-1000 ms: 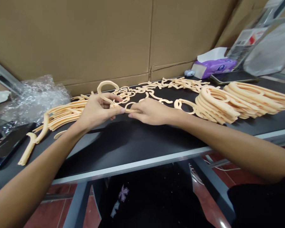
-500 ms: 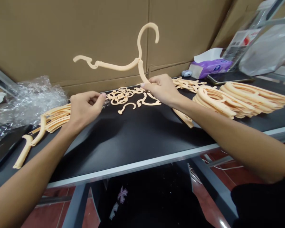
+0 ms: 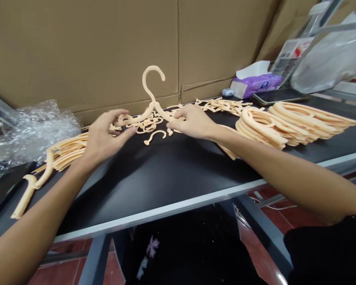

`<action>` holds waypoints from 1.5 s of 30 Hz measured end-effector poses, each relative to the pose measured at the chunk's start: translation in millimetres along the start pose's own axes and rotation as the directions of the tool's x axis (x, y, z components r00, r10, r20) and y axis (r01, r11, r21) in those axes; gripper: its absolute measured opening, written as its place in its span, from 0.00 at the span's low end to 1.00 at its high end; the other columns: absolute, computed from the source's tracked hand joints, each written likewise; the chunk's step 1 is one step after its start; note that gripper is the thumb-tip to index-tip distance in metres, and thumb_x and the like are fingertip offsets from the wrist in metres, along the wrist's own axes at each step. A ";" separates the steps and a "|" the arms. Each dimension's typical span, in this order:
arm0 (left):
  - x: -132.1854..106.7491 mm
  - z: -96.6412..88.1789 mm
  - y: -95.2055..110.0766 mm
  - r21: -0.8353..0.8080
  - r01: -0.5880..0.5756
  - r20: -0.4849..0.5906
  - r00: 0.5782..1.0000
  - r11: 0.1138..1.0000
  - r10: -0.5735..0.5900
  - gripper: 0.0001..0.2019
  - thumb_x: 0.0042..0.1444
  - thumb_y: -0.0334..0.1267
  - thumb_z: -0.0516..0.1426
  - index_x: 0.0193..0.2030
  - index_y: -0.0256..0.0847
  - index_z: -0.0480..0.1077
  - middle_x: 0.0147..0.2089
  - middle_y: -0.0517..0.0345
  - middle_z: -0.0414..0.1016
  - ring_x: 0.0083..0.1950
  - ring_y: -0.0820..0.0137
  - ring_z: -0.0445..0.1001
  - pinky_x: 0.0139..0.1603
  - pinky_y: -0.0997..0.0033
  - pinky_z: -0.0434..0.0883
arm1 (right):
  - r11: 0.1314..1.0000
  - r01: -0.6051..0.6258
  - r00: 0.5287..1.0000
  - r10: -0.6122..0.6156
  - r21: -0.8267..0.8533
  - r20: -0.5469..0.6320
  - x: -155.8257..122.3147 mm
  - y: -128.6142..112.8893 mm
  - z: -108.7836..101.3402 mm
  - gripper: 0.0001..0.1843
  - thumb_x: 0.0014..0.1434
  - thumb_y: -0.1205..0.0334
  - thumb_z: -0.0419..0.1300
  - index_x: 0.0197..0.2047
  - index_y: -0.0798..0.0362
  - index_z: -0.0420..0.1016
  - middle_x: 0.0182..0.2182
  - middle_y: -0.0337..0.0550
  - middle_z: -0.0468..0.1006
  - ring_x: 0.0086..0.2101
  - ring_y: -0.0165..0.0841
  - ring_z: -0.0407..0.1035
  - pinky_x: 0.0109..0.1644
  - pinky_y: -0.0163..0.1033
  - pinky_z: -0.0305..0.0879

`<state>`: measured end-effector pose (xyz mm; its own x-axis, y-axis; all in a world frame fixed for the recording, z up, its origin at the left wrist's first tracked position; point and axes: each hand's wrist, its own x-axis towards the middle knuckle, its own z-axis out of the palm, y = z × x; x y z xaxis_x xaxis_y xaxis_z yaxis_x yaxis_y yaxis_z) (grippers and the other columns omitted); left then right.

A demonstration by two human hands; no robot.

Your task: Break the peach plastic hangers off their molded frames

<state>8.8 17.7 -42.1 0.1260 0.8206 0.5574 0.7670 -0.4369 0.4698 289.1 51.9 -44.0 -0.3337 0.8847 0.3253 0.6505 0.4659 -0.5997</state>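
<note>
A cream plastic folding clothes hanger (image 3: pixel 144 114) is held upright above the table, its hook (image 3: pixel 148 81) pointing up. My right hand (image 3: pixel 192 122) grips the hanger's right arm between thumb and fingers. Around the hanger's left arm, my left hand (image 3: pixel 105 132) has its thumb and fingers apart; whether they touch it I cannot tell. Behind and below lie loose hooks and small cream parts (image 3: pixel 150 126), with one single hook (image 3: pixel 156 136) nearer me.
Stacked hanger arms (image 3: pixel 68 152) lie at left beside crumpled clear plastic (image 3: pixel 32 130) and a dark device (image 3: pixel 8 190). On the right are piled hangers (image 3: pixel 264 126), a purple tissue pack (image 3: pixel 258 85), a phone (image 3: pixel 280 96) and a bottle (image 3: pixel 293 51). Cardboard (image 3: pixel 106 47) stands behind.
My right hand has lowered the hanger and brought it leftward. My left hand has opened its fingers around the hanger's left arm. The view has shifted slightly.
</note>
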 end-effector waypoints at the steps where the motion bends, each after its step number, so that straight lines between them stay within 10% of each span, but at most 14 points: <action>1: -1.2 1.8 0.0 0.036 -0.050 0.038 0.998 0.998 0.048 0.27 0.54 0.50 0.69 0.59 0.44 0.78 0.58 0.53 0.82 0.55 0.56 0.79 0.47 0.63 0.75 | 1.000 0.004 1.000 -0.004 -0.001 0.000 0.2 0.4 0.0 0.12 0.55 0.56 0.63 0.25 0.54 0.78 0.25 0.42 0.70 0.30 0.33 0.59 0.37 0.44 0.51; 13: 1.0 -1.5 -3.3 0.054 -0.090 0.017 0.996 0.994 0.089 0.12 0.50 0.34 0.61 0.40 0.50 0.80 0.46 0.54 0.81 0.47 0.57 0.77 0.52 0.58 0.70 | 0.985 0.050 0.996 -0.037 -0.163 0.083 -0.5 6.8 1.1 0.10 0.52 0.58 0.62 0.23 0.51 0.71 0.24 0.40 0.69 0.29 0.32 0.59 0.36 0.42 0.51; 29: -0.1 -0.9 -5.9 0.211 -0.266 -0.111 0.949 0.941 0.294 0.12 0.56 0.33 0.57 0.41 0.41 0.81 0.53 0.48 0.83 0.57 0.57 0.81 0.63 0.53 0.76 | 0.961 0.260 0.910 -0.212 -0.093 0.356 -9.8 -1.0 3.0 0.05 0.50 0.66 0.61 0.25 0.54 0.76 0.23 0.36 0.70 0.28 0.28 0.60 0.36 0.40 0.52; 45: -4.8 8.0 3.5 0.017 -0.221 0.333 0.921 0.975 0.203 0.17 0.52 0.43 0.55 0.41 0.41 0.82 0.51 0.50 0.86 0.55 0.55 0.83 0.64 0.55 0.77 | 0.911 0.400 0.777 -0.398 0.106 0.488 -20.9 -16.9 15.2 0.12 0.54 0.57 0.74 0.40 0.54 0.86 0.37 0.41 0.83 0.37 0.33 0.73 0.45 0.39 0.63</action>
<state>16.0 15.1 -48.5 0.4809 0.7897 0.3810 0.7307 -0.6011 0.3236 274.7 25.7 -51.7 -0.8510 0.5077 0.1344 0.3868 0.7790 -0.4935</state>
